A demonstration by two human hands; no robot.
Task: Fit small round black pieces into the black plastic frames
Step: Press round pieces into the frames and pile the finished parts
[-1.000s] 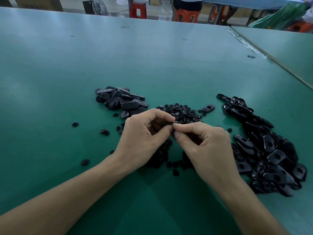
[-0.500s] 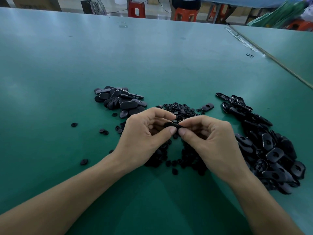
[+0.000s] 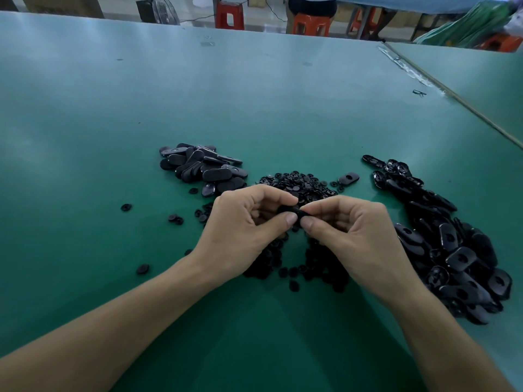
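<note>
My left hand [image 3: 243,233] and my right hand [image 3: 359,239] meet over the middle of the green table, thumbs and forefingers pinching one black plastic frame [image 3: 293,211] between them. Whether a round piece sits in it I cannot tell; fingers hide most of it. Under and behind the hands lies a heap of small round black pieces [image 3: 300,185]. A large pile of black frames [image 3: 458,250] spreads to the right. Another pile of black oval frames [image 3: 202,169] lies at the left rear.
Loose round pieces [image 3: 126,207] dot the green table [image 3: 254,94] left of the hands. One single frame [image 3: 348,178] lies behind the round heap. A table seam [image 3: 452,97] runs along the right. Red stools [image 3: 229,15] and a seated person stand beyond the far edge.
Both hands have lifted slightly and drawn closer together, turning the frame between the fingertips. The piles have not moved.
</note>
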